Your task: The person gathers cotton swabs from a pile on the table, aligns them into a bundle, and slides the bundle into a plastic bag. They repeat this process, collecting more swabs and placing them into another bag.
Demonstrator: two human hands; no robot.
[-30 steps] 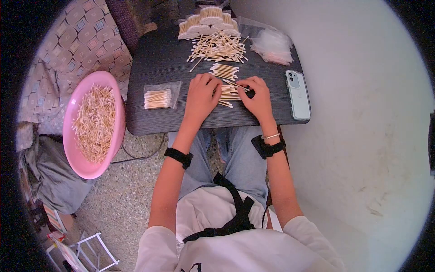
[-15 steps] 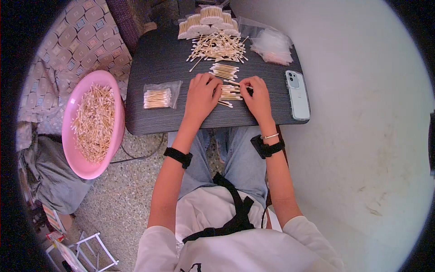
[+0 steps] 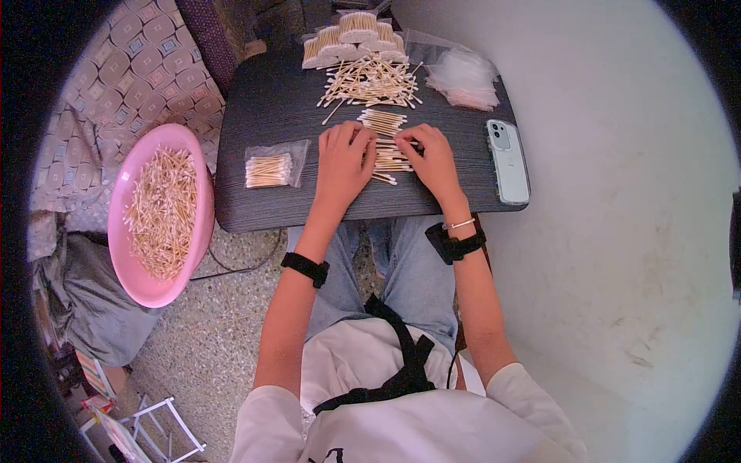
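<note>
While my left hand [image 3: 345,160] curls at the left end of the row of cotton swabs [image 3: 392,157], its fingertips are turned down and partly hidden, so I cannot tell whether they grip anything. My right hand [image 3: 429,160] bends in from the other side, thumb and forefinger drawn toward each other at the row's far right corner; whether a swab is caught between them, I cannot tell. The row lies on the dark table [image 3: 324,202] between my hands, its sticks running roughly from side to side.

Taking the row as the middle of the clock, a smaller stack of swabs [image 3: 382,122] lies just beyond it at 12 o'clock. Farther out that way is a loose heap of swabs [image 3: 372,82], with packed swab bundles [image 3: 358,29] piled behind it. Clear plastic bags [image 3: 465,79] lie at 1 o'clock, and a phone [image 3: 506,162] lies at 3, near the table's edge. At 9 o'clock rests a bagged bundle of swabs [image 3: 269,167]. Off the table, between 8 and 9, a pink basin [image 3: 137,262] holds many more loose swabs.
</note>
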